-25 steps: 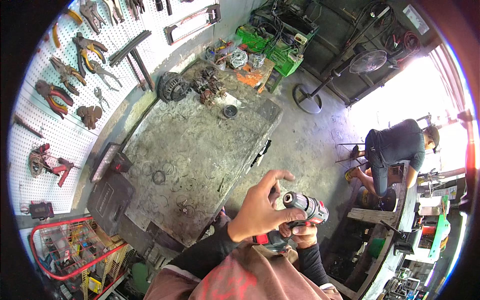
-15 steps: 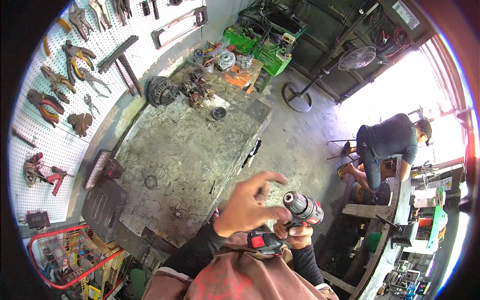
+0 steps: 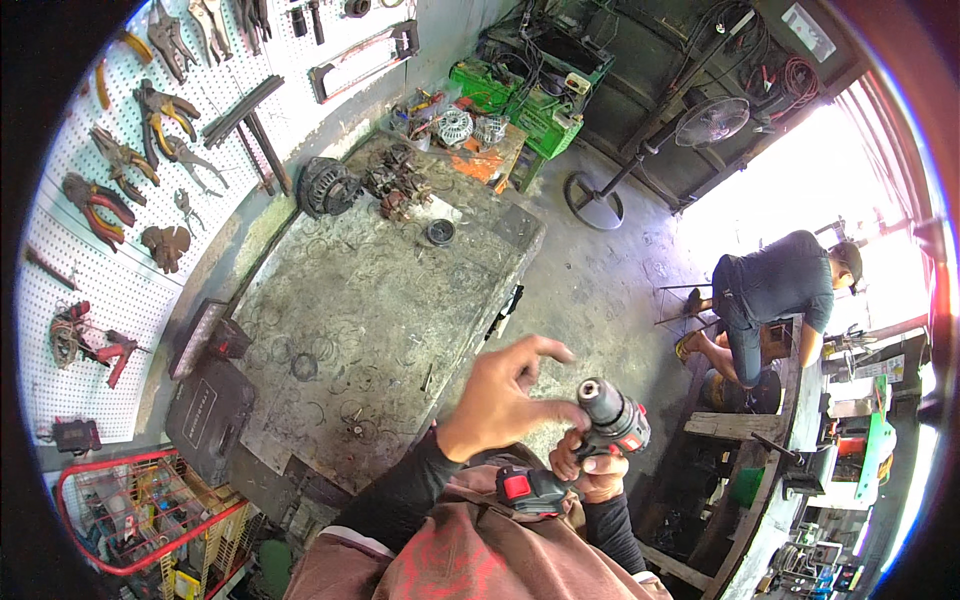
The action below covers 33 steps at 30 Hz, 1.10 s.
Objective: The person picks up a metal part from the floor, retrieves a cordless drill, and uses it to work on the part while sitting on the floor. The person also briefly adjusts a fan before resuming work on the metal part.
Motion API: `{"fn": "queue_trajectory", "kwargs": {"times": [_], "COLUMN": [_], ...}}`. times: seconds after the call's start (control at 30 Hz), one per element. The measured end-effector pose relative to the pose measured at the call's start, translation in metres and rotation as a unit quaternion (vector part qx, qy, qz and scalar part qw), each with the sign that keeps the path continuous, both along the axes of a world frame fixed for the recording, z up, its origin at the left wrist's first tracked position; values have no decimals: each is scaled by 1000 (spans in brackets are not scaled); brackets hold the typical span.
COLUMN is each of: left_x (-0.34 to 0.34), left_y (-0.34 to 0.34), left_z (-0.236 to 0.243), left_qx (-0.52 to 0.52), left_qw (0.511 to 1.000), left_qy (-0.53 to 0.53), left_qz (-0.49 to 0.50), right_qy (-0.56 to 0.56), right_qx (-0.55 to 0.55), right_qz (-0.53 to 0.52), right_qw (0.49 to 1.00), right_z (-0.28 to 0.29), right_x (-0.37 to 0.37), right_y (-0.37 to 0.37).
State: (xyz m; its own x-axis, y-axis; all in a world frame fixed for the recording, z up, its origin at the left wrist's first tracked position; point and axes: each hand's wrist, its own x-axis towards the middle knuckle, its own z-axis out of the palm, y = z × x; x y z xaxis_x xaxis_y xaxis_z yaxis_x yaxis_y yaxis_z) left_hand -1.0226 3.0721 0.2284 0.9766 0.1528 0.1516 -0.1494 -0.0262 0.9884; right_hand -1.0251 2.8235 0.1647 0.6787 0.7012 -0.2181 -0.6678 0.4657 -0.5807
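Observation:
My right hand (image 3: 602,478) is wrapped round the handle of a black and red cordless drill (image 3: 626,432), which I hold in front of my body. Its chuck (image 3: 598,398) points up and away from me, and I cannot make out a bit in it. A black battery with a red tab (image 3: 518,486) sticks out to the left at the handle's foot. Just left of the chuck, my left hand (image 3: 500,405) is open, index finger and thumb spread into a curve. The thumb tip lies close by the drill; whether it touches, I cannot tell.
A worn metal workbench (image 3: 340,290) carries an alternator (image 3: 328,187), greasy parts (image 3: 396,178), a black ring (image 3: 439,232) and a black case (image 3: 210,412). Pliers hang on the pegboard (image 3: 150,350) at left. A person (image 3: 775,280) bends over at right, beyond a fan (image 3: 712,122).
The drill's chuck has swung slightly, its nose now facing more upward. My left hand stays beside it with its fingers still spread. The view has shifted a little.

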Motion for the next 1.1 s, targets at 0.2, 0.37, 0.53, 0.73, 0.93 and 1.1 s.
{"fn": "queue_trajectory", "kwargs": {"times": [0.2,0.37,0.53,0.73,0.93,1.1], "left_x": [-7,-5,-4,-9,-3,-11], "left_y": [3,-11,10,-17,5,-22], "left_z": [-3,-2,-2,-1,0,4], "left_qx": [-30,12,-16,1,6,-6], "left_qw": [998,999,995,999,995,999], "left_qy": [-48,-42,63,-38,70,-15], "left_qz": [-15,12,72,0,69,-37], "right_qy": [5,3,-17,4,-23,-8], "right_qx": [-21,-39,17,-41,20,-46], "right_qz": [-28,-38,-28,-39,-54,-55], "right_qw": [999,998,999,998,998,997], "right_z": [2,2,8,7,6,7], "right_x": [-5,-8,-12,-13,-16,-16], "right_y": [-5,-4,-8,-7,-15,-13]}}
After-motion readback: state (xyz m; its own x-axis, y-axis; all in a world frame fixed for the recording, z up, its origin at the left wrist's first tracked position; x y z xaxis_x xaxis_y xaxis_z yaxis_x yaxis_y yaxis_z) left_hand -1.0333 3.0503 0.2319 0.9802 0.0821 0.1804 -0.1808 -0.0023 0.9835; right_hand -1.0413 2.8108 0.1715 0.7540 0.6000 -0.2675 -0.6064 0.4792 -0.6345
